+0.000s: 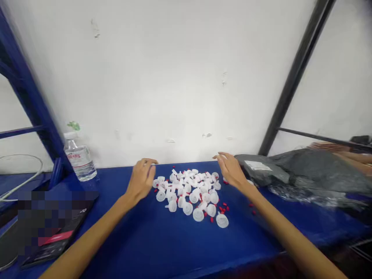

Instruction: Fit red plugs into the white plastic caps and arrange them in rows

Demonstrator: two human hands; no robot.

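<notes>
A heap of several small white plastic caps (190, 192) lies on the blue table (151, 240), with tiny red pieces (223, 209) scattered among and beside them. My left hand (142, 179) rests at the heap's left edge, fingers curved and apart, holding nothing. My right hand (231, 168) hovers at the heap's right rear edge, fingers stretched forward, holding nothing. Both hands flank the pile.
A clear water bottle (79, 157) stands at the back left by a blue rack post (31, 100). A dark flat package (55, 232) lies at the front left. Grey plastic bags (293, 170) lie at the right, near a black diagonal bar (290, 81). The white wall is close behind.
</notes>
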